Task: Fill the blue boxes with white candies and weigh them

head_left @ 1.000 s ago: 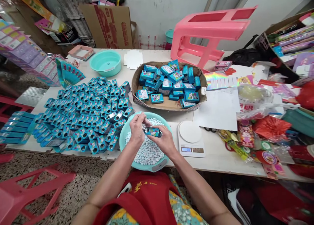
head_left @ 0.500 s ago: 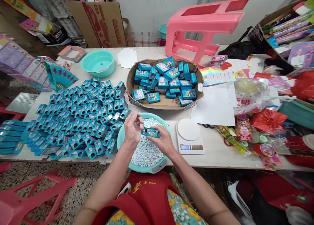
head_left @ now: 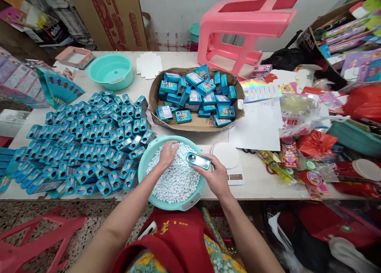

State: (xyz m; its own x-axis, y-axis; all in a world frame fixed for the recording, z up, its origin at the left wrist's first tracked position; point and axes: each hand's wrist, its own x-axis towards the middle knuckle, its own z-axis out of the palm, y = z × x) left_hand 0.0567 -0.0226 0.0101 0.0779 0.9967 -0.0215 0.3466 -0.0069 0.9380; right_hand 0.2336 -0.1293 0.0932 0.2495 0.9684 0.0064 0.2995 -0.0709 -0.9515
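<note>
My right hand (head_left: 216, 175) grips a small blue box (head_left: 199, 161) over the right side of a turquoise basin (head_left: 145, 146). The box's narrow face, with a round hole at one end, is turned up. Small pale candies (head_left: 175, 187) fill much of the basin. Down among them is my left hand (head_left: 168, 156), its fingers curled and close together; what they hold is hidden. To the left, many similar blue boxes (head_left: 98, 150) stand in crowded rows, holes up. More blue boxes (head_left: 205, 88) lie jumbled in a cut-down cardboard tray (head_left: 190, 126) behind the basin.
A white scale (head_left: 235, 175) stands right of the basin, partly behind my right hand. Another turquoise basin (head_left: 111, 82) is at the back left. A pink stool (head_left: 205, 39) lies on its side at the back. Bags and packets (head_left: 315, 142) clutter the right.
My left hand has dropped from beside the box into the candies. My right hand has moved right with the box, tilting its holed face up. The view has shifted slightly.
</note>
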